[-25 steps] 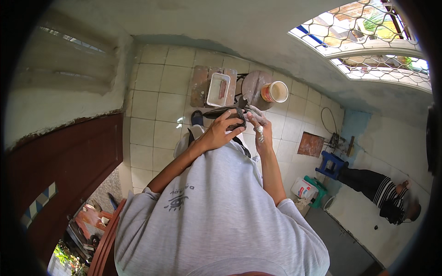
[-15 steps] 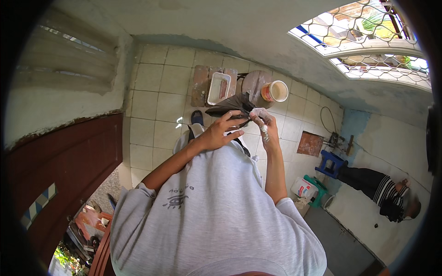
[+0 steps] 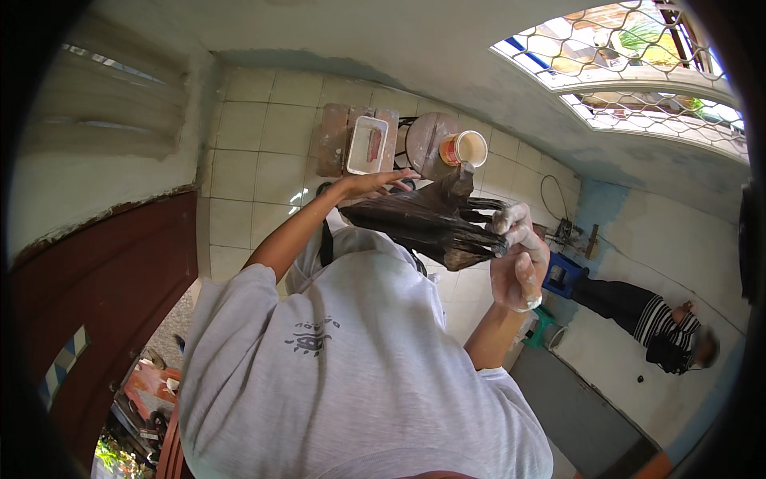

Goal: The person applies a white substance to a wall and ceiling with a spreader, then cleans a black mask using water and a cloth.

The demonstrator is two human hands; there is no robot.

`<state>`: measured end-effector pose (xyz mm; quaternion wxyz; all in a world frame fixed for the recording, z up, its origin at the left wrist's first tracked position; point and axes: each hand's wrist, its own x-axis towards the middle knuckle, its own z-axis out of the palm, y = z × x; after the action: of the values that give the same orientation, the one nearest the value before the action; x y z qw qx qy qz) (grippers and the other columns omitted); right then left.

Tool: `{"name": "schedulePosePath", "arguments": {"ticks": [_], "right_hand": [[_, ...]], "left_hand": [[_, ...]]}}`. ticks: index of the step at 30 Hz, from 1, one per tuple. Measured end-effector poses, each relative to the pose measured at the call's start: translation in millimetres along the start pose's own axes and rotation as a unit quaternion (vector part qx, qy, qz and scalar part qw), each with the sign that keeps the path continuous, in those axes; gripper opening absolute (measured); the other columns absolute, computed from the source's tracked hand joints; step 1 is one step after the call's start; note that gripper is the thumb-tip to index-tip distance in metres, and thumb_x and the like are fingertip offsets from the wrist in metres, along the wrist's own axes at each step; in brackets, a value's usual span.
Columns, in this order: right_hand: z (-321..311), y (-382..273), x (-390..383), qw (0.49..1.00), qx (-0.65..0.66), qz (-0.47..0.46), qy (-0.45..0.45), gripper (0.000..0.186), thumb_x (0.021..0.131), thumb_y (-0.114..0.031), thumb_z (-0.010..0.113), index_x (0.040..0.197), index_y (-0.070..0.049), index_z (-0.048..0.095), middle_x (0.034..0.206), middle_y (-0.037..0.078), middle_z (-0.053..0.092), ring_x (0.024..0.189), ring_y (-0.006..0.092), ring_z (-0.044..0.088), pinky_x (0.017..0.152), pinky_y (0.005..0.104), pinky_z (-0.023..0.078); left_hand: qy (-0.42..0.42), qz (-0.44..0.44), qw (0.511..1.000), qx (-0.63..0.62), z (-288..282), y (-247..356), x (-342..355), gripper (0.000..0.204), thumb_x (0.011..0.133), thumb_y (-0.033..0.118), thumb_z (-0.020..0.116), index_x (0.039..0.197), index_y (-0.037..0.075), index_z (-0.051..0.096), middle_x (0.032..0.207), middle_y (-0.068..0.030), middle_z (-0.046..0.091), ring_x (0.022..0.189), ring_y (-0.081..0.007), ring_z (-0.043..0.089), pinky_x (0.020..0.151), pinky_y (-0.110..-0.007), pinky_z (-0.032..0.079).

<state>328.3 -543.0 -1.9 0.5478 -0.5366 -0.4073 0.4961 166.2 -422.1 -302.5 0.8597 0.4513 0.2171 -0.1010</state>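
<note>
Over the room's pale floor tiles [image 3: 231, 185], a black bag [image 3: 411, 213] stretches crosswise, gathered end rightward, pinched by the right hand [image 3: 519, 259]; the left hand [image 3: 372, 186] extends flat beside it.

Looks like a home rm w/ work-site bits: tiled flr [image 3: 231, 188], brown dr [image 3: 104, 295] on L, window w/ curvy metal grille [image 3: 614, 49] upper R. Walls [image 3: 359, 32] rough, patchy grey-white, blue in spots. Tub [image 3: 451, 150] sits on a round stool [image 3: 421, 142], white tray [image 3: 360, 157] nearby; blue plastic stool [image 3: 574, 275] nr R wall.
</note>
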Motion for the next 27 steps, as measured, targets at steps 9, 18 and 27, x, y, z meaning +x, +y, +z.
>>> {"name": "schedulePosePath", "arguments": {"ticks": [9, 18, 27], "right_hand": [[4.3, -14.4, 13.1, 0.995, -0.005, -0.099, 0.008, 0.054, 0.091, -0.045, 0.066, 0.100, 0.008, 0.065, 0.112, 0.016, 0.046, 0.106, 0.0282, 0.043, 0.089, 0.0394, 0.036], [-4.5, 18.5, 34.5, 0.995, 0.064, -0.074, 0.017, 0.061, 0.095, -0.033, 0.063, 0.137, 0.010, 0.051, 0.147, 0.025, 0.038, 0.138, 0.0365, 0.039, 0.116, 0.0510, 0.030], [3.8, 107.1, 99.8, 0.986, 0.136, 0.087, 0.040, 0.080, 0.093, -0.020, 0.066, 0.160, -0.004, 0.025, 0.150, 0.015, 0.043, 0.129, 0.0276, 0.051, 0.106, 0.0412, 0.043]], "left_hand": [[-0.117, 0.099, 0.956, -0.252, 35.9, -7.3, 33.2, 0.085, 0.097, 0.062, 0.055, 0.159, 0.008, 0.031, 0.160, -0.0079, 0.036, 0.144, -0.0191, 0.038, 0.120, -0.033, 0.027], [-0.031, 0.121, 0.877, -0.464, 44.7, -18.6, 14.6, 0.076, 0.100, 0.063, 0.049, 0.147, 0.003, 0.047, 0.139, -0.0121, 0.060, 0.123, -0.0184, 0.061, 0.108, -0.033, 0.045], [-0.170, 0.147, 0.759, -0.611, 4.3, -120.0, 28.4, 0.088, 0.096, 0.071, 0.046, 0.150, 0.001, 0.044, 0.142, -0.0223, 0.055, 0.125, -0.0378, 0.060, 0.112, -0.057, 0.042]]}}
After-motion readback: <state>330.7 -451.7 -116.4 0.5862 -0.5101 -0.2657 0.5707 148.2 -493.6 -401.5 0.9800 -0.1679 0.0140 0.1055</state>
